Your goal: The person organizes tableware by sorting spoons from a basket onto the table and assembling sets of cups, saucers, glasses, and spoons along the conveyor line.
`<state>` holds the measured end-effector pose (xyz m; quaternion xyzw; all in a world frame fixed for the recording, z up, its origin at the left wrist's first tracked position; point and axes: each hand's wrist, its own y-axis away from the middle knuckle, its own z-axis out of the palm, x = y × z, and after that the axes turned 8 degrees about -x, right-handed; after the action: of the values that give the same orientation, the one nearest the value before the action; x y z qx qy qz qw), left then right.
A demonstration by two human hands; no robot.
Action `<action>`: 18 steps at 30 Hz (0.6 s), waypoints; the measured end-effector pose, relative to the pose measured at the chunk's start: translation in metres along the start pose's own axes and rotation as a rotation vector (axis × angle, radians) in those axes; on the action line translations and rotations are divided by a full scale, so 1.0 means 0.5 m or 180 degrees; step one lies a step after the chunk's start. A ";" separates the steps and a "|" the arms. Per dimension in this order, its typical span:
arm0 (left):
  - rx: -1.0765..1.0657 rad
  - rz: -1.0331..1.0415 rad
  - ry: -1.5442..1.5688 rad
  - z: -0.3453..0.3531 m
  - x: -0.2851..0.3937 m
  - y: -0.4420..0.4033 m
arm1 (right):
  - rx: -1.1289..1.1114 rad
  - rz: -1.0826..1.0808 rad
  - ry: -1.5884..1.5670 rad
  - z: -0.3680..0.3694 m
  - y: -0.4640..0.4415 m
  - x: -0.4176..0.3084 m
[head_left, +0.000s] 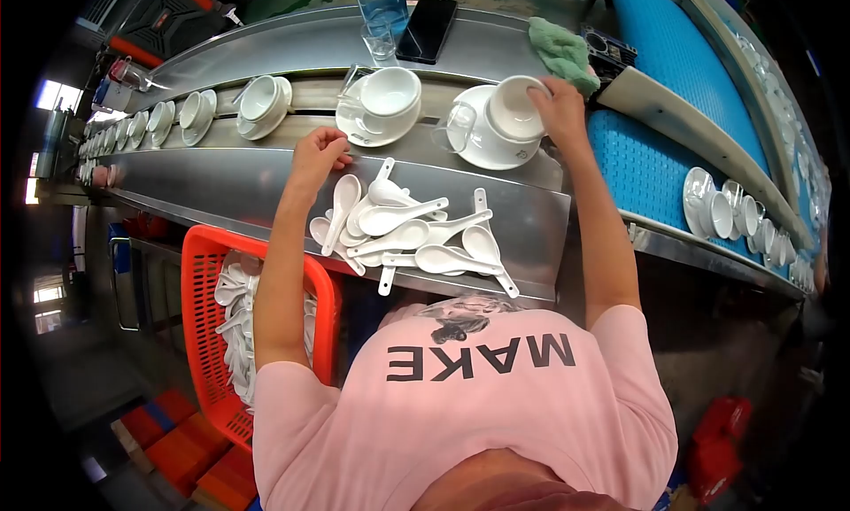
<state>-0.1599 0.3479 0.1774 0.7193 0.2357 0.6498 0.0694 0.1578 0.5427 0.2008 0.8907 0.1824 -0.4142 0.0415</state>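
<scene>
My right hand grips the rim of a white bowl, which is tilted over a white plate. On that plate's left side lies a clear glass. My left hand has its fingers curled together, with nothing visible in them, just left of another plate. That plate carries a white bowl and a glass. Between my arms, a loose pile of white soup spoons lies on the metal table.
More plate-and-bowl sets line the conveyor to the left. A red basket of spoons stands below. Behind are a phone, a blue jug and a green cloth. A blue belt bears sets at right.
</scene>
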 end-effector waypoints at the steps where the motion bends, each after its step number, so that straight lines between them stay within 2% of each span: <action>1: 0.0008 0.0090 -0.0058 0.003 0.000 -0.002 | 0.0089 -0.0062 -0.0006 -0.005 -0.006 -0.008; 2: 0.0020 0.0176 -0.0119 0.005 0.000 -0.006 | 0.0058 -0.0140 -0.0593 -0.005 -0.025 0.013; 5: -0.0025 0.0270 -0.0199 0.019 0.005 -0.003 | 0.0221 0.0056 -0.0389 -0.043 -0.016 -0.036; 6: -0.0058 0.0287 -0.0222 0.022 0.008 -0.002 | -0.0155 0.0314 -0.0282 -0.051 -0.013 -0.034; 10: -0.0218 0.0419 -0.0432 0.030 0.002 -0.009 | -0.0380 0.0257 0.0839 -0.019 0.002 0.002; 13: -0.0015 0.0491 -0.0520 0.021 0.009 0.000 | -0.0183 0.0332 0.0446 -0.046 0.017 -0.017; 15: 0.0252 0.0537 -0.0495 -0.014 0.010 0.015 | 0.0389 -0.0009 0.0349 -0.121 0.026 0.019; 16: 0.0203 0.0509 -0.0836 -0.045 -0.001 0.026 | 0.0619 0.0314 0.0541 -0.184 0.041 0.040; 17: 0.0073 0.0541 -0.1223 -0.062 -0.008 0.041 | 0.1016 0.0056 0.0592 -0.249 0.060 0.088; 18: -0.0049 0.0537 -0.1606 -0.081 -0.018 0.061 | 0.1389 0.0092 0.0441 -0.313 0.088 0.138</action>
<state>-0.1916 0.3088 0.1878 0.8751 0.1452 0.4551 0.0771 0.3274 0.5572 0.2479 0.9075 0.0782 -0.3810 -0.1588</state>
